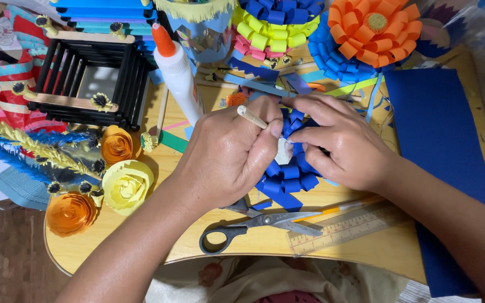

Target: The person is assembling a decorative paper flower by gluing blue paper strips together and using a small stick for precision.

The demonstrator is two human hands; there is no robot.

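The blue paper flower (288, 171) lies on the wooden surface (366, 247), under both hands. The left hand (228, 154) is clenched on a thin wooden stick (252, 117) and presses the flower with its thumb. The right hand (341, 140) pinches the blue loops with its fingertips. Scissors (254, 224) and a clear ruler (346, 227) lie just in front; a glue bottle (178, 73) stands behind.

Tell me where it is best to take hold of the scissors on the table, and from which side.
Take the scissors by the dark handle loops at their left end, coming from the near edge of the table. They lie flat, almost shut, with the blade tips pointing right toward the clear ruler. The loops are free, though the left hand hovers just above.
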